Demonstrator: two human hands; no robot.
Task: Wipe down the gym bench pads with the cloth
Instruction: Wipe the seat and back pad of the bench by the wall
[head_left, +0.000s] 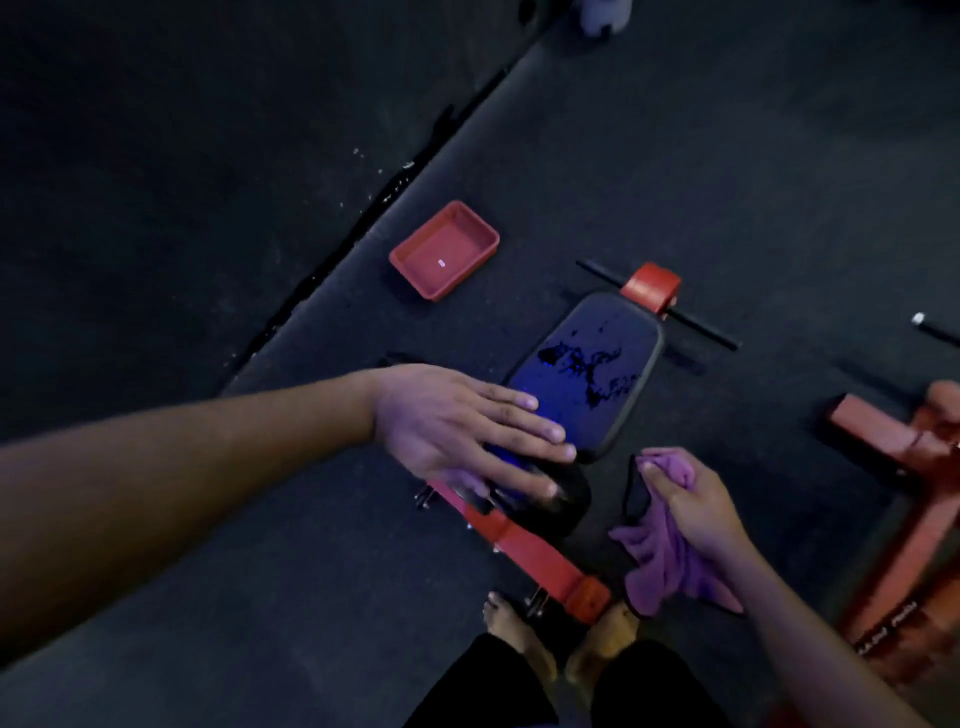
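Dark floor (208, 519); right hand (696, 509) grips cloth (660, 561); writing illegible.

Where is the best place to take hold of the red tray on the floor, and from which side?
Probably the red tray is best pinched by its raised rim at the near long side, coming from above. It lies open-side up with thin upright walls and nothing touching it.

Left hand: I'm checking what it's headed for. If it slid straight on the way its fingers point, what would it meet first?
The left hand points right, fingers flat over the near end of the long bench pad. Going on, it would likely cross that pad's near corner; depth is unclear.
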